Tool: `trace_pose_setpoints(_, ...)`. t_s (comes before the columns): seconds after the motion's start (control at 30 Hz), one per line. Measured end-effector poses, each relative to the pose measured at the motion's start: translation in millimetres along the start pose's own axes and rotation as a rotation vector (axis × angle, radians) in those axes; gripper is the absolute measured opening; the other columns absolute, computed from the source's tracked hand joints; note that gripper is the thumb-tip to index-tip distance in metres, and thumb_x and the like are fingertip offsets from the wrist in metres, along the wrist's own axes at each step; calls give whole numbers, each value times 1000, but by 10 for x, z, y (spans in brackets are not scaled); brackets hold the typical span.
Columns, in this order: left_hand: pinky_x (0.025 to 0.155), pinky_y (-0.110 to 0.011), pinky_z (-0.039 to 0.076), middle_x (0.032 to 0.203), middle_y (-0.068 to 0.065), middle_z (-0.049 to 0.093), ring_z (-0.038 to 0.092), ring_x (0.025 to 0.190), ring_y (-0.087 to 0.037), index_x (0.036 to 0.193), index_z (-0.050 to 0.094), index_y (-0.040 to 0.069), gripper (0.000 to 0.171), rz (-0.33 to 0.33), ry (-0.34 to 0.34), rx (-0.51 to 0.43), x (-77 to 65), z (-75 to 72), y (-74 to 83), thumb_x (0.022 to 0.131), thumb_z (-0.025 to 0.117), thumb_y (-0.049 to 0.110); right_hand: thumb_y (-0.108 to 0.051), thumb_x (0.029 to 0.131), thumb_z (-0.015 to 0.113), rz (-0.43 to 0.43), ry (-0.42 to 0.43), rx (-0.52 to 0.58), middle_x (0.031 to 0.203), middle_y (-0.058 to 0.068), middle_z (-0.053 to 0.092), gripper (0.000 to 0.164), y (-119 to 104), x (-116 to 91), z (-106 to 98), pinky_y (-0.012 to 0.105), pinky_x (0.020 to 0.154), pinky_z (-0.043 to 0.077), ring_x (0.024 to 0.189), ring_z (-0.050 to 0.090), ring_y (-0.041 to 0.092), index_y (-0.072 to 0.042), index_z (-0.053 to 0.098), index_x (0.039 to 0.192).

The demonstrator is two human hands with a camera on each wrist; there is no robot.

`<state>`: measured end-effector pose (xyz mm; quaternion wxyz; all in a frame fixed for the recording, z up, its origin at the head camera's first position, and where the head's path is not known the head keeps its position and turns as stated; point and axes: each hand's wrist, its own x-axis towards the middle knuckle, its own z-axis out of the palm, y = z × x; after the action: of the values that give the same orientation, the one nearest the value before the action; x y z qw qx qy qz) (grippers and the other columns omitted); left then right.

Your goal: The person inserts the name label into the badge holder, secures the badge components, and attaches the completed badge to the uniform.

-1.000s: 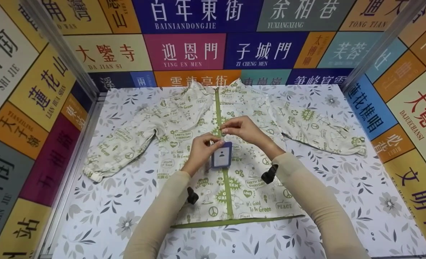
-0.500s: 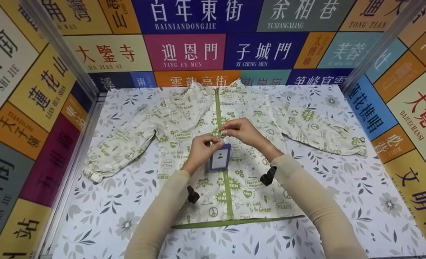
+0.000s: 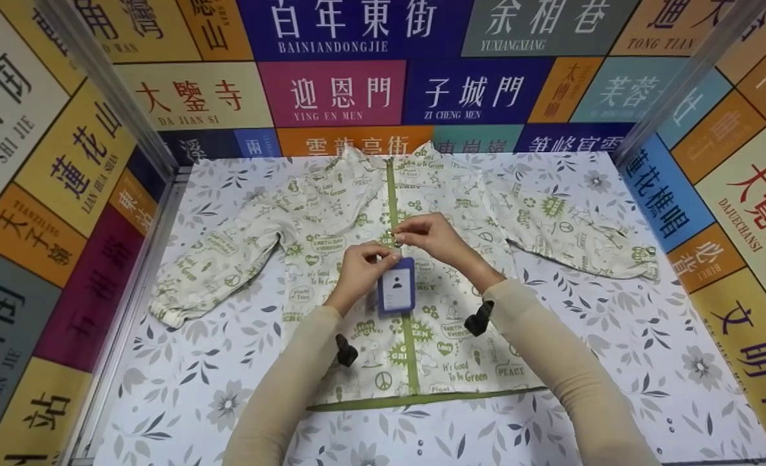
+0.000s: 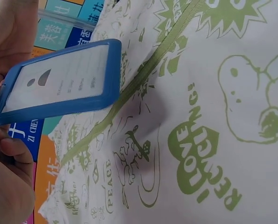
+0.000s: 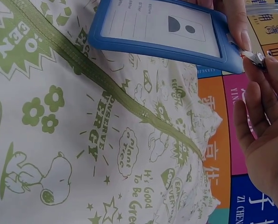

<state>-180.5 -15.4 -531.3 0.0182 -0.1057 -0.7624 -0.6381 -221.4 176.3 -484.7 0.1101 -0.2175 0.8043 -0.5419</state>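
Note:
A blue-framed ID badge holder (image 3: 396,294) with a white card hangs over the middle of a jacket (image 3: 331,278). The jacket is white with green print and lies front up, sleeves spread. My left hand (image 3: 360,272) pinches the badge holder near its top edge. Just above and to the right, my right hand (image 3: 444,243) pinches a small metal clip (image 5: 254,58), which shows by the holder's top end in the right wrist view. Beneath the badge, the jacket's green zipper strip (image 3: 410,343) runs from collar to hem. Fingers partly hide the clip.
The jacket lies on a table with a white leaf-and-flower cover (image 3: 228,404). Panels with coloured Chinese signs (image 3: 338,90) stand at the back and both sides. Metal corner posts (image 3: 127,84) join the panels.
The badge holder swings left and tilts, then hangs straighter and slightly lower, its card turned more to the head camera. My right hand shifts slightly left; both hands keep their pinch.

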Motion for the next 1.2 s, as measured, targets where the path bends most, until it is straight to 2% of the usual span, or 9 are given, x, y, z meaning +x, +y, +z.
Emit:
trace_pose_setpoints(0.23, 63, -21, 39, 81, -5, 75, 53, 66, -9, 88, 81, 16, 10, 4, -6, 29, 5, -39, -108, 87, 77, 24, -10, 97, 63, 6, 8, 85, 118, 21, 69, 26, -30, -1, 112, 37, 90, 58, 101, 70, 24, -1, 69, 121)
trace_pose_setpoints(0.37, 61, -20, 38, 81, -7, 75, 50, 64, -8, 88, 81, 12, 10, -20, 4, 40, -4, -48, -148, 87, 77, 21, -4, 96, 62, -1, 23, 144, 114, 25, 68, 27, -120, -29, 190, 40, 90, 57, 104, 68, 37, 4, 65, 122)
trace_pose_setpoints(0.5, 59, -20, 37, 82, -10, 74, 47, 63, -7, 87, 80, 7, 11, -48, 14, 37, -8, -49, -199, 86, 77, 18, -5, 93, 66, -17, 65, 156, 108, 30, 68, 29, -83, -28, 283, 44, 85, 57, 97, 67, 40, 7, 63, 120)
trace_pose_setpoints(0.63, 60, -19, 37, 83, -11, 76, 48, 64, -7, 87, 79, 6, 11, -80, 36, 62, -8, -49, -244, 84, 78, 17, -3, 92, 66, -19, 111, 177, 102, 32, 68, 29, 1, 11, 369, 45, 83, 57, 91, 68, 39, 11, 62, 117)
trace_pose_setpoints(0.73, 61, -20, 36, 84, -11, 76, 50, 64, -8, 87, 80, 7, 10, -90, 54, 86, -3, -50, -276, 84, 78, 16, -2, 92, 67, -5, 149, 215, 101, 32, 68, 26, 96, 70, 423, 42, 83, 59, 87, 69, 30, 11, 64, 114)
trace_pose_setpoints(0.9, 67, -20, 40, 89, -10, 77, 57, 72, -6, 89, 80, 7, 10, -98, 88, 119, 9, -59, -346, 84, 78, 16, -6, 91, 70, 42, 218, 255, 92, 15, 73, 27, 379, 212, 527, 30, 79, 59, 80, 69, 11, 6, 65, 114)
trace_pose_setpoints(0.97, 69, -20, 41, 91, -10, 77, 57, 74, -5, 89, 80, 7, 10, -103, 99, 126, 13, -67, -372, 85, 78, 16, -7, 91, 70, 60, 235, 264, 89, 9, 74, 27, 439, 254, 560, 26, 78, 58, 80, 69, 10, 5, 65, 114)
trace_pose_setpoints(1.2, 66, -19, 41, 93, -9, 78, 55, 72, -6, 93, 80, 9, 14, -145, 107, 127, 64, -92, -440, 86, 77, 20, -8, 91, 70, 123, 285, 251, 90, 11, 75, 18, 505, 354, 593, 24, 72, 56, 80, 69, 12, -2, 71, 108)
